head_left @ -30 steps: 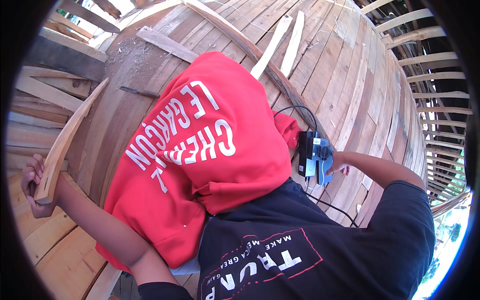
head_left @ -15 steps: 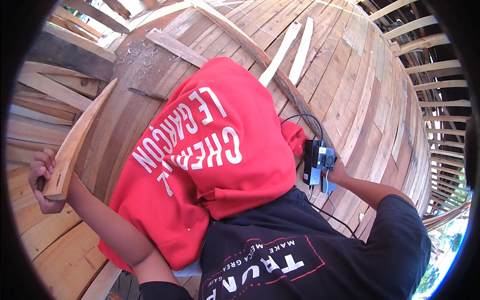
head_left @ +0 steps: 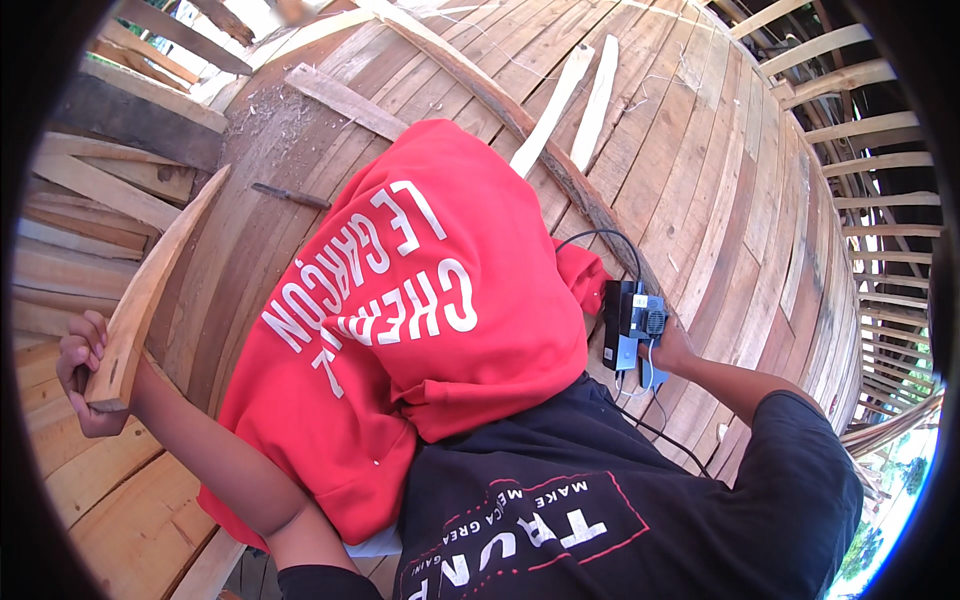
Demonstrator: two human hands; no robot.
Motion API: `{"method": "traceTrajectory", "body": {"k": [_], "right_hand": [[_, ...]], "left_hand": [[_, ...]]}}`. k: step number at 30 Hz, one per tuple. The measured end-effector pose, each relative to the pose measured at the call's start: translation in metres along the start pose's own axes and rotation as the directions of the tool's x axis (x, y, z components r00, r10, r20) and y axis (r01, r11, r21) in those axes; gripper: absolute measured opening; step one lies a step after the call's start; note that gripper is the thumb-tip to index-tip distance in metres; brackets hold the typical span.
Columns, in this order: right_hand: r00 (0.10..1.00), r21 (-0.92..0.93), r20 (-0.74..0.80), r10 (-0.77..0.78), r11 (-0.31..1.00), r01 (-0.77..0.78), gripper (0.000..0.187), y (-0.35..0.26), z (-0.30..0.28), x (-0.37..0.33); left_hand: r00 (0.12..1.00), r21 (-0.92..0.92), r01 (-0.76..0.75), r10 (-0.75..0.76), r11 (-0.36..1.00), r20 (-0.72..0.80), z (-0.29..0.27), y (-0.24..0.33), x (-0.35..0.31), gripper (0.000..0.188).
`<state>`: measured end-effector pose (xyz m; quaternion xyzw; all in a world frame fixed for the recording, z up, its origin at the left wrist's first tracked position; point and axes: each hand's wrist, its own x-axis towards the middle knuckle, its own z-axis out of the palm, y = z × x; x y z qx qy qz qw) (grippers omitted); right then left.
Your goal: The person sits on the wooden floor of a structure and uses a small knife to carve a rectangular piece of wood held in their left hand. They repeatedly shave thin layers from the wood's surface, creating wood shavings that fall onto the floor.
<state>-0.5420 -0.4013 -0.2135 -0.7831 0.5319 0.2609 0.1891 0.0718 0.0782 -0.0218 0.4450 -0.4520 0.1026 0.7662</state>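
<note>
At the far left, my left hand (head_left: 82, 372) is wrapped round the lower end of a long, slightly curved wooden board (head_left: 150, 290). The board tapers toward its far tip, which points away from me. To the right, my right hand (head_left: 676, 348) grips a black electronic box (head_left: 613, 325) with a small fan unit and thin cables; the box hides most of the fingers. A red sweatshirt (head_left: 440, 220) with white lettering spreads over my lap between both arms. Beyond its left side, a narrow dark-handled tool (head_left: 290, 196), perhaps a chisel or knife, lies on the planks.
Curved wooden planking (head_left: 720, 190) surrounds me. A long bent timber (head_left: 470, 75) crosses it, with two pale wood strips (head_left: 595, 105) by it. A flat board (head_left: 345, 103) lies near shavings (head_left: 265, 115). Ribs (head_left: 885, 230) line the right; stacked boards (head_left: 90, 225) stand left. A black cable (head_left: 660, 432) runs near my right side.
The whole view has shifted slightly. Both hands keep their holds, and nothing has been picked up or let go.
</note>
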Motion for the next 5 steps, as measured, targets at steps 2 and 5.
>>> {"method": "traceTrajectory", "body": {"k": [2,5], "right_hand": [[1.0,0.0,0.02,-0.01,1.0,0.01,0.087,0.001,0.0,0.001],[0.993,0.032,0.025,-0.113,0.993,0.112,0.091,0.019,0.007,0.011]], "left_hand": [[1.0,0.001,-0.003,0.003,1.0,0.008,-0.002,0.0,0.0,0.043],[1.0,-0.007,0.0,0.0,1.0,-0.004,-0.003,-0.001,-0.002,0.043]]}}
